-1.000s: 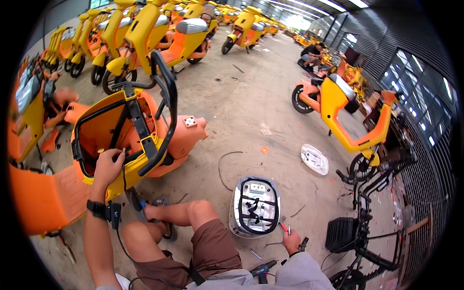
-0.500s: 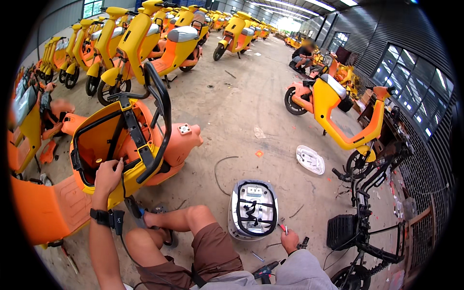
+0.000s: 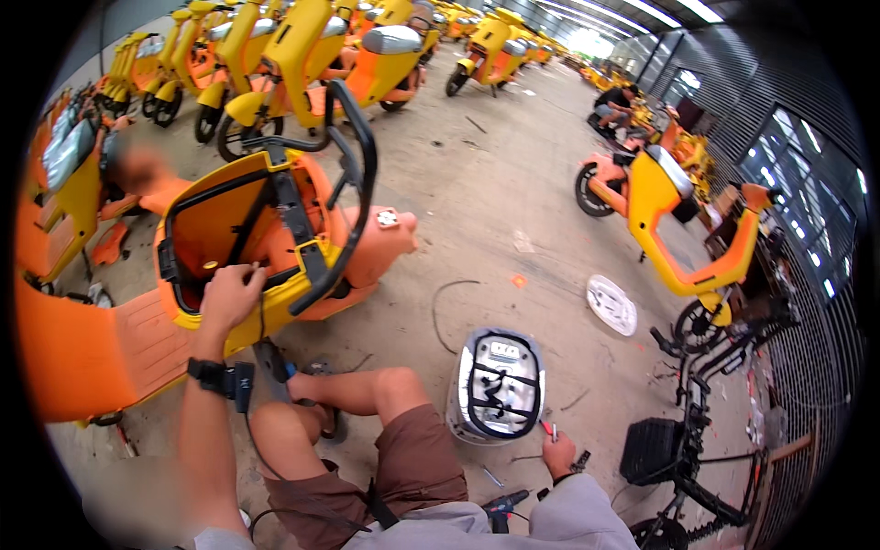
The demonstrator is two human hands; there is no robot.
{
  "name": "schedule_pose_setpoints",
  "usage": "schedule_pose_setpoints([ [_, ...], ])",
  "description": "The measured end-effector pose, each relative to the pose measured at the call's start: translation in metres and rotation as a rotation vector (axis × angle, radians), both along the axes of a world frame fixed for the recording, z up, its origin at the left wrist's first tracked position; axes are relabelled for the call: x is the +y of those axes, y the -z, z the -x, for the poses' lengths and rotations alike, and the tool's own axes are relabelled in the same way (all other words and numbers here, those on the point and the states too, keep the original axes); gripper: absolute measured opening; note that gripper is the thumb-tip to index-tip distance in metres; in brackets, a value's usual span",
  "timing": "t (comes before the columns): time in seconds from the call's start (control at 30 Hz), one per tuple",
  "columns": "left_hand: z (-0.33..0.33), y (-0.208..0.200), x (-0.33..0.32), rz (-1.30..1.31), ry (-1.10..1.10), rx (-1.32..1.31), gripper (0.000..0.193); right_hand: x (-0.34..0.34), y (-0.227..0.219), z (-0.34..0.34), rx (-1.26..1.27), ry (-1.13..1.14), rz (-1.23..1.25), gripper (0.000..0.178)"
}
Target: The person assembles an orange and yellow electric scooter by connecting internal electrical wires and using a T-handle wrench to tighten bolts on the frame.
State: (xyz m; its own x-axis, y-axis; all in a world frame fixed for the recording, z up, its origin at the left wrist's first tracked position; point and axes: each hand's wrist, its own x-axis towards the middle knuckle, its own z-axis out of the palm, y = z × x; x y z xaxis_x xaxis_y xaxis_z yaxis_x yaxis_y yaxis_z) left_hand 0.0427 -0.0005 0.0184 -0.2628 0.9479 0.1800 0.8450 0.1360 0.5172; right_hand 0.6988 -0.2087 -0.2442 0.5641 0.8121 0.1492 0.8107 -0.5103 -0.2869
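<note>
My left hand (image 3: 231, 295) rests at the near rim of the open seat compartment of a yellow and orange scooter body (image 3: 206, 323), its fingers drawn together. A thin dark line runs down from the fingertips; what they pinch, if anything, I cannot make out. A black tubular rail (image 3: 368, 165) rises over the compartment. Low on the right, my right hand (image 3: 557, 454) is closed around a small red-handled tool (image 3: 549, 428), whose kind I cannot make out. Just beyond that hand, an upturned scooter seat (image 3: 458, 403) with a black rim and straps lies on the floor.
A power drill (image 3: 504, 506) and a metal bolt or rod (image 3: 493, 475) lie near my lap. A white plastic cover (image 3: 611, 305) is farther off. At right are a bare black scooter frame (image 3: 694, 431) and a yellow scooter (image 3: 683, 225). A person (image 3: 614, 110) sits beyond.
My view has shifted, so the scooter body and seat appear farther right. My left hand stays at the compartment rim, and my right hand still holds the red-handled tool.
</note>
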Motion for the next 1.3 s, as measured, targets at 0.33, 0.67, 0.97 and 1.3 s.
schedule_pose_setpoints([
  [0.33, 0.002, 0.004, 0.001, 0.01, -0.001, 0.049, 0.048, -0.008, 0.008, -0.008, -0.059, -0.06, 0.137, 0.028],
  [0.67, 0.001, 0.005, 0.002, 0.003, 0.018, 0.028, 0.047, 0.031, -0.002, -0.016, -0.14, -0.381, 0.458, 0.027],
  [0.97, 0.005, 0.007, -0.002, -0.025, -0.018, 0.052, 0.044, 0.053, -0.207, 0.058, 0.23, -0.592, 0.151, 0.022],
  [1.3, 0.003, 0.009, 0.001, -0.019, -0.013, 0.062, 0.045, 0.044, -0.224, 0.089, 0.093, -0.524, 0.049, 0.023],
])
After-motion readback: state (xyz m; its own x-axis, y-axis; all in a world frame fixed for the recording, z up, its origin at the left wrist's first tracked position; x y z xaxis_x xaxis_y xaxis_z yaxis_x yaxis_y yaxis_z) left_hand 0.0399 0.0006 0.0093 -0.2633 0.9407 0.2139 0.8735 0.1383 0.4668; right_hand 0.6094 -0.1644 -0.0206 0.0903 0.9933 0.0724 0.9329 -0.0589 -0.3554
